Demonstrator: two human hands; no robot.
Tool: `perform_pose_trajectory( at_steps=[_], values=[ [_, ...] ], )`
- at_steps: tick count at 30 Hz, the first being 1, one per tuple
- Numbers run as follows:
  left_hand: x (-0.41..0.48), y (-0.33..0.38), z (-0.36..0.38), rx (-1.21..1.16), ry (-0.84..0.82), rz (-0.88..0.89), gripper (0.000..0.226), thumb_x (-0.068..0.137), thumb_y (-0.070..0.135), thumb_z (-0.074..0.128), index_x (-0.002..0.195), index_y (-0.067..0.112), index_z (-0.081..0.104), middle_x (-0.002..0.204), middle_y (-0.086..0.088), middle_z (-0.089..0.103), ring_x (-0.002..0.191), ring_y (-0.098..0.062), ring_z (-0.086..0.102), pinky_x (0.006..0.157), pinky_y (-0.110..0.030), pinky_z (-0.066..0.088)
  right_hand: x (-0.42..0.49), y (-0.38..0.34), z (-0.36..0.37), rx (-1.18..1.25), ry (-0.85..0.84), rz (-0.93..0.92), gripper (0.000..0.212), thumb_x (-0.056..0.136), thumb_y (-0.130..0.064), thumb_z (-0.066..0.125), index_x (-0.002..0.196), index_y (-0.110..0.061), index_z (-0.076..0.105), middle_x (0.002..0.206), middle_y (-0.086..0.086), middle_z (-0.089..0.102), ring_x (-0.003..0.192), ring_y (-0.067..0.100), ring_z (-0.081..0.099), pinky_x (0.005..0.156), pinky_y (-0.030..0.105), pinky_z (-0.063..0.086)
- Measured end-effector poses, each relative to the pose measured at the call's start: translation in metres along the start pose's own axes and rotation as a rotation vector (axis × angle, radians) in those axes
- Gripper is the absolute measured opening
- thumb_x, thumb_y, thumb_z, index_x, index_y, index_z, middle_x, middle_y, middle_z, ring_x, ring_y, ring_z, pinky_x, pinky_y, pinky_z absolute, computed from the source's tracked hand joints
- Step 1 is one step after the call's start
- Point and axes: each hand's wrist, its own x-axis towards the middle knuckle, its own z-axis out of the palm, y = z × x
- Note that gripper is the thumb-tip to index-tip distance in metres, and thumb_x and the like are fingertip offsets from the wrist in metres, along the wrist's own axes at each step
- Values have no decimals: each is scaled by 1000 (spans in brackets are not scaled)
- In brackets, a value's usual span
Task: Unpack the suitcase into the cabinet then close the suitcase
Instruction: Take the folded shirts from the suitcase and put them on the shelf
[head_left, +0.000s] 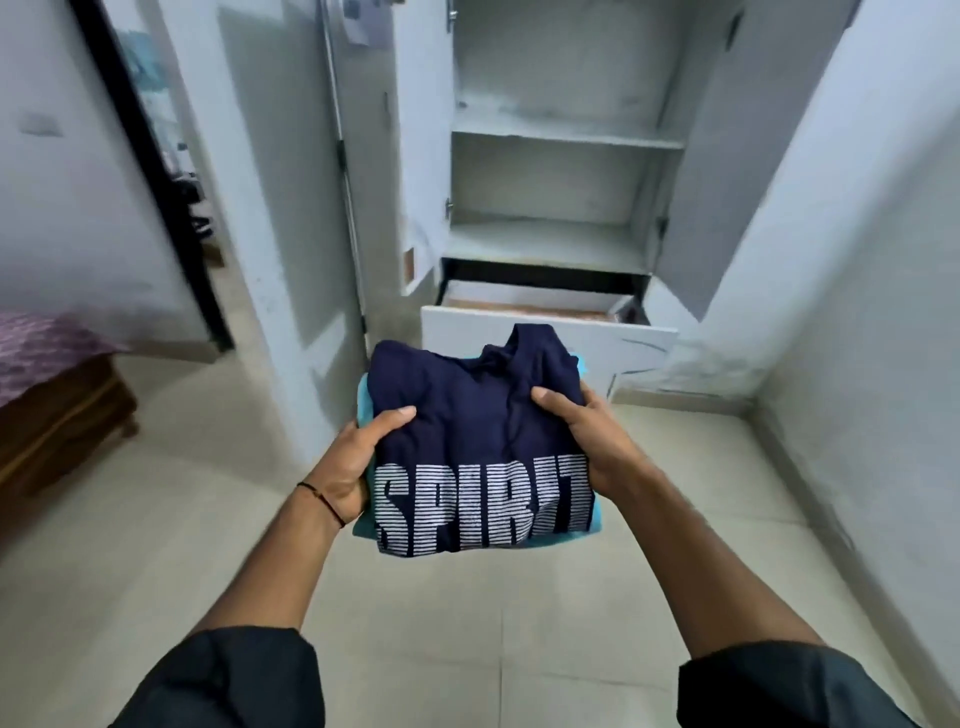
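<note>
Carries folded clothes stack, navy shirt over teal garment, in mid-air before cabinet, short of its pulled-out drawer. Grips opposite side edges with left hand and right hand, fingers clamped round cloth. Likely light, soft, floppy; wants support underneath both sides.

Folded navy shirt atop teal garment, before open white cabinet.
</note>
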Motion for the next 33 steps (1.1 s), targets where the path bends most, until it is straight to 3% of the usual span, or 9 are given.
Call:
perform_pose_trajectory(
  at_steps=[4,8,15,18,21,27,33],
  values=[
    [87,0,59,7,-69,-8,36,83,14,70,118,5,68,113,-17,71,98,-30,71,80,-39,60,56,-38,-52,4,83,-45,32,92,-12,69,123,-10,63,110,16,74,96,32,72,77,41,60],
    [187,13,102,3,-125,-14,39,82,14,71,120,4,66,115,-19,70,102,-34,69,85,-43,59,133,-76,-83,7,152,-78,28,92,-12,69,119,-9,64,105,15,75,87,28,74,69,36,61],
    [363,58,152,22,-191,-32,27,87,12,67,114,8,69,111,-16,72,94,-29,72,79,-39,61,291,-136,-106,23,203,-68,34,91,-15,71,123,-8,62,108,17,74,99,34,72,81,44,61],
    [424,75,167,56,-189,-48,34,87,15,68,120,6,66,114,-18,71,103,-33,69,88,-44,58,348,-153,-115,31,213,-72,34,91,-16,71,124,-10,62,108,15,74,99,34,72,82,44,61],
    [483,82,182,75,-165,-76,35,87,15,68,120,5,66,115,-20,70,108,-37,66,97,-49,52,407,-165,-127,36,230,-59,34,90,-17,72,122,-11,63,107,15,75,97,33,73,83,44,60],
    [583,84,200,94,-115,-81,32,87,17,68,118,6,67,112,-18,72,99,-32,70,87,-42,57,520,-178,-151,21,188,-46,26,91,-15,70,116,-10,65,103,13,76,94,30,73,85,43,60],
    [661,92,214,97,-22,-95,35,87,19,69,119,5,67,113,-18,71,102,-33,69,91,-43,55,619,-192,-164,9,118,4,28,91,-15,70,118,-10,64,102,14,76,96,33,73,89,47,58]
  ],
)
